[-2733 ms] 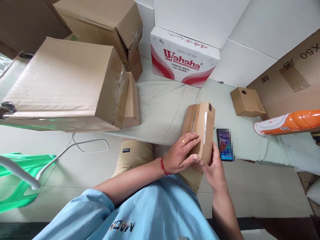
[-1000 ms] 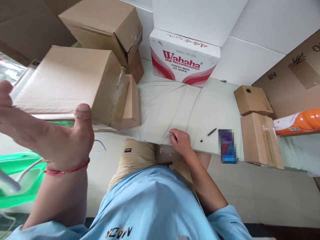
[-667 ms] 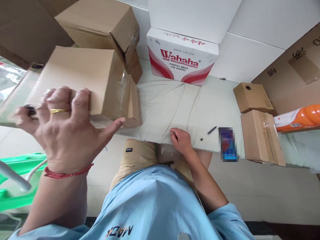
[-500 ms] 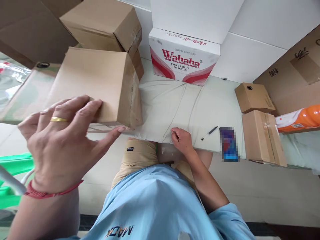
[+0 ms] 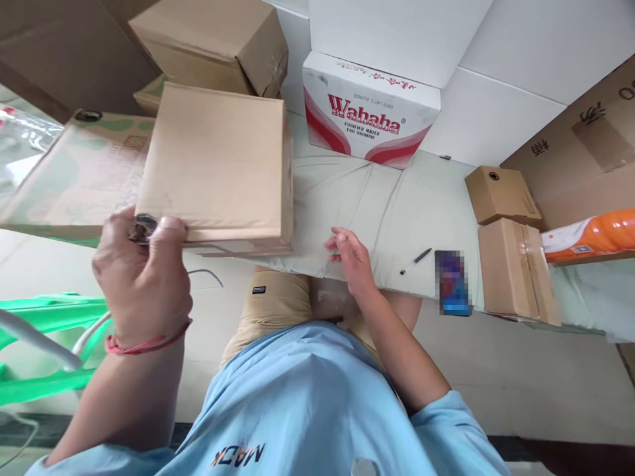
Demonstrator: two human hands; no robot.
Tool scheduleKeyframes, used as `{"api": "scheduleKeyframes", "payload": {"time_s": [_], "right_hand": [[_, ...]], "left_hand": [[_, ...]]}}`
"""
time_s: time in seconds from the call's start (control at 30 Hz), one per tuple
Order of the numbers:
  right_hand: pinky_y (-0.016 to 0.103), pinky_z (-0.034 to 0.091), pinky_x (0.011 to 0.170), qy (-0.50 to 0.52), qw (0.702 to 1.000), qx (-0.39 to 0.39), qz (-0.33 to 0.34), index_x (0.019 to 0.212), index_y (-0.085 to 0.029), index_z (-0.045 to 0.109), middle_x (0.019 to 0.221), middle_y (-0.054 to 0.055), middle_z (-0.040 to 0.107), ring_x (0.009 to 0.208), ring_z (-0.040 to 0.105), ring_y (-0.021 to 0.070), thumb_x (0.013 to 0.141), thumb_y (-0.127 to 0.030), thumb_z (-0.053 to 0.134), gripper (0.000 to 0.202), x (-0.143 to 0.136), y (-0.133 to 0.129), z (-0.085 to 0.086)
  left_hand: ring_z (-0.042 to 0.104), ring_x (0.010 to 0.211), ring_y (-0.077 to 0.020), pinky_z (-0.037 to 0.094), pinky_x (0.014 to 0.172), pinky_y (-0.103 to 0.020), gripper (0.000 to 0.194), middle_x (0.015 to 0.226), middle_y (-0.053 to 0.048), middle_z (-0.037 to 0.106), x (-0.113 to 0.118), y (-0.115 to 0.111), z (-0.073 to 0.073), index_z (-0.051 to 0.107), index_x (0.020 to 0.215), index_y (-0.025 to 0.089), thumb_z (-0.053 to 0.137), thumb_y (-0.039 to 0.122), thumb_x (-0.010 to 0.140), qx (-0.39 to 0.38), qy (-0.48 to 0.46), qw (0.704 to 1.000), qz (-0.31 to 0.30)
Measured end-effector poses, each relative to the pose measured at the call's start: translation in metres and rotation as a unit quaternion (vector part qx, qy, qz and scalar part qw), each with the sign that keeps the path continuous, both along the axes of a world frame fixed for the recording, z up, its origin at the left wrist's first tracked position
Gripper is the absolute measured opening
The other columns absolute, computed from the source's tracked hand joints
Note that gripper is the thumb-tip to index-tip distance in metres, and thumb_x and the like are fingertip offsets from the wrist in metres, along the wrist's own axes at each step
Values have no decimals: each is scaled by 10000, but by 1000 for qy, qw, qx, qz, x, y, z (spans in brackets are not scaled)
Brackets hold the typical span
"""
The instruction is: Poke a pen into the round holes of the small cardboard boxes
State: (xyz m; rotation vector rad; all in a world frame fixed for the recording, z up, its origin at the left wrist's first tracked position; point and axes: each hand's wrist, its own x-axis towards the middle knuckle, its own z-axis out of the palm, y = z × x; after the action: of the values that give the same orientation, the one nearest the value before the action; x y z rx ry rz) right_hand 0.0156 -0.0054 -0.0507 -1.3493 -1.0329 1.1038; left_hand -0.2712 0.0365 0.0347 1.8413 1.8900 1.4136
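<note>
A plain brown cardboard box stands at the near left of the covered table. My left hand is at its near left corner, fingers and thumb closed round a small dark, shiny thing that I cannot make out. Right of the box, my right hand hovers over the table's front edge, fingers apart, holding nothing. A pen and a phone, its screen blurred out, lie further right.
Beside the box is a green-patterned carton; another brown box is behind. A Wahaha carton stands against the wall. Two small boxes and an orange bottle are right. A green chair stands lower left.
My left hand has gone from lying spread on the box to closing at its corner. The box has moved right and turned slightly. My right hand has risen and opened.
</note>
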Motion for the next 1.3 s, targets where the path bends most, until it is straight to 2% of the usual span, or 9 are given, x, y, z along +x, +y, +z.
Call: {"api": "scheduleKeyframes", "payload": {"time_s": [0.07, 0.1, 0.2, 0.3, 0.43, 0.6, 0.87, 1.07, 1.3], "right_hand": [[386, 669, 875, 154, 988, -15, 25, 1400, -232, 598, 1309, 113, 762, 1223, 715, 237, 967, -828, 487, 744, -13, 11, 12], [424, 675, 910, 193, 980, -23, 43, 1394, -244, 598, 1372, 115, 744, 1278, 702, 252, 945, -859, 490, 768, -17, 14, 16], [473, 669, 976, 228, 972, -30, 54, 1265, -264, 673, 1368, 95, 763, 1296, 714, 285, 887, -834, 599, 688, -16, 4, 15], [456, 677, 939, 245, 968, -47, -21, 1108, -271, 742, 1224, 71, 828, 1190, 768, 295, 843, -665, 743, 475, 4, -33, -1], [404, 657, 999, 233, 960, -61, -144, 1098, -284, 794, 1167, 31, 851, 1163, 787, 251, 877, -493, 779, 305, 38, -92, -14], [458, 649, 1035, 227, 947, -88, -209, 1188, -270, 808, 1305, 62, 817, 1239, 762, 283, 877, -532, 816, 407, 61, -135, -8], [444, 640, 1045, 252, 929, -102, -253, 1279, -298, 786, 1475, 46, 740, 1324, 718, 280, 826, -551, 861, 524, 64, -152, -17], [491, 660, 992, 276, 924, -109, -240, 1195, -293, 817, 1248, 51, 838, 1174, 782, 297, 800, -503, 884, 452, 76, -154, -19], [556, 616, 1106, 330, 905, -98, -249, 1212, -371, 816, 1344, 13, 806, 1244, 760, 286, 858, -643, 807, 447, 76, -165, -18]], "left_hand": [[541, 785, -142, 493, 769, -300, 385, 926, 2, 634, 18, -12, 2, 692, 1285, 130, 687, 333, 958, 4, -10, 1000, 15], [573, 803, -148, 518, 786, -305, 431, 980, -9, 663, 27, -21, 5, 674, 1333, 147, 702, 338, 948, -5, -9, 1000, -13], [688, 1194, -269, 584, 1035, -411, 570, 1389, -113, 687, 53, -51, 10, 584, 1494, 212, 713, 390, 968, 2, 12, 990, -138], [561, 1503, -333, 550, 1181, -499, 586, 1610, -152, 577, 70, -77, 1, 494, 1594, 268, 651, 369, 1038, -24, -8, 961, -277], [603, 1475, -334, 628, 1096, -472, 562, 1600, -179, 596, 83, -98, -24, 485, 1605, 249, 609, 380, 1073, -118, -43, 914, -385], [693, 1347, -293, 638, 1068, -433, 505, 1541, -180, 642, 99, -98, -42, 522, 1547, 204, 542, 446, 1103, -192, -64, 864, -460], [740, 1138, -259, 640, 986, -418, 486, 1383, -163, 717, 106, -88, -39, 679, 1318, 204, 396, 554, 1134, -213, -91, 859, -456], [680, 1396, -341, 589, 1155, -529, 540, 1521, -154, 686, 94, -85, -34, 678, 1481, 248, 416, 560, 1127, -217, -129, 807, -533], [597, 1503, -332, 540, 1228, -518, 549, 1625, -158, 591, 106, -91, -22, 612, 1564, 242, 533, 523, 1099, -150, -119, 728, -659]]}}
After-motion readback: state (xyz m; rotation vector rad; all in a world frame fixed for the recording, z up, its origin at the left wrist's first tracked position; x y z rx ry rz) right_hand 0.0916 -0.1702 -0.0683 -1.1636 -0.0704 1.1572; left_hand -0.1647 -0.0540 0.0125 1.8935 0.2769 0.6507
